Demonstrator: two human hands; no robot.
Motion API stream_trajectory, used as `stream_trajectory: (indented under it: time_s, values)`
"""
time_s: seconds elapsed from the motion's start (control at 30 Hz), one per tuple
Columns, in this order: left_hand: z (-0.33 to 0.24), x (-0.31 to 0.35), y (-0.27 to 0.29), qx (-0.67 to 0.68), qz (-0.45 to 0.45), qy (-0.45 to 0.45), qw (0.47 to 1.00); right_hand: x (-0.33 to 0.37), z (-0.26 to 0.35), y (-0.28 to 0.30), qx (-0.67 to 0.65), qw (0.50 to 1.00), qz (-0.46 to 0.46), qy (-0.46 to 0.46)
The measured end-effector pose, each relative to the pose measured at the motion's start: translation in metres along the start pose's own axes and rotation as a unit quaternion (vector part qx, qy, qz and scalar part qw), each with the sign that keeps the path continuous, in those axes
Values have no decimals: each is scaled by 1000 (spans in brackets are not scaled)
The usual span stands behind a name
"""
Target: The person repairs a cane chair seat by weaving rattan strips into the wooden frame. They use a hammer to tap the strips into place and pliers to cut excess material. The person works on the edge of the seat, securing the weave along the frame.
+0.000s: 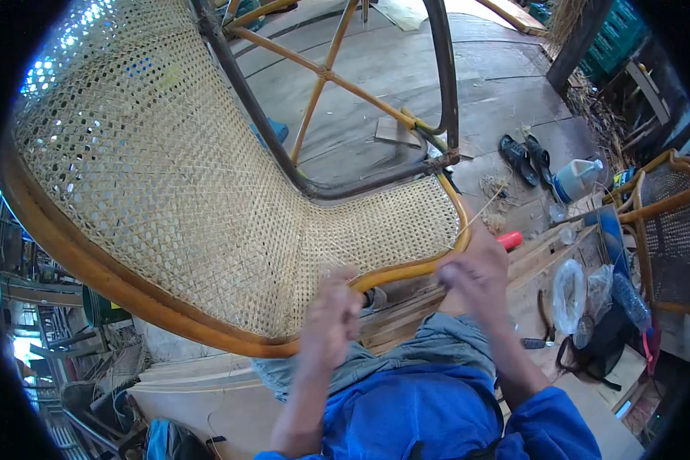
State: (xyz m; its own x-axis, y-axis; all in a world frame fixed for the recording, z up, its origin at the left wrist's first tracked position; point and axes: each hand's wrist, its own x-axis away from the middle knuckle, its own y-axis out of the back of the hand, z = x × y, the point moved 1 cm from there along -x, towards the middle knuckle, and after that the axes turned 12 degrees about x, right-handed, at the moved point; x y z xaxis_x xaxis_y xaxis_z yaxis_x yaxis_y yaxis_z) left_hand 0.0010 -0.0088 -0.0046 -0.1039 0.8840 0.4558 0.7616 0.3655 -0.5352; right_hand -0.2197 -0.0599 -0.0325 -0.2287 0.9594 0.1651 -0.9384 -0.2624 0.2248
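A rattan chair (103,264) with woven cane mesh (207,192) over its back and seat lies tilted in front of me. My left hand (332,318) is closed into a fist by the near edge of the seat, over the cane-covered part. What it grips, if anything, is too small to see. Beside the curved front rail (406,271), my right hand (479,272) has its fingers curled, somewhat blurred, with its contents hidden. A thin cane strand (484,211) sticks out from the seat's right edge, above my right hand.
Black sandals (520,159) and a white plastic jug (577,181) are on the floor at the right. A red object (509,240) lies near the wooden boards (544,253). Plastic bags (569,295) and a black bag (602,337) are nearer. Another rattan chair (644,218) stands far right.
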Motion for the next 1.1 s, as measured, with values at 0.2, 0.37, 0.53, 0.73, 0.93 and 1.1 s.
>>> stream_trajectory:
  time_s: [0.2, 0.37, 0.53, 0.73, 0.93, 1.1]
  values:
    - [83, -24, 59, -189, -32, 92, 977, 46, -77, 20, 98, 981, -120, -115]
    - [-7, 12, 30, -399, -105, -194, 890, 138, -135, 116, 266, 897, -225, -272]
    - [-89, 35, 2, -511, -140, -537, 656, 237, -173, 80, 425, 807, -196, -361]
    - [-189, 43, 13, -515, -259, -663, 477, 247, -181, 35, 415, 800, -233, -365]
    - [-213, 11, 3, -383, -378, -588, 604, 221, -130, 62, 294, 841, -321, -321]
    - [-238, 12, 16, -397, -314, -536, 675, 137, -38, 86, 40, 979, -136, -146]
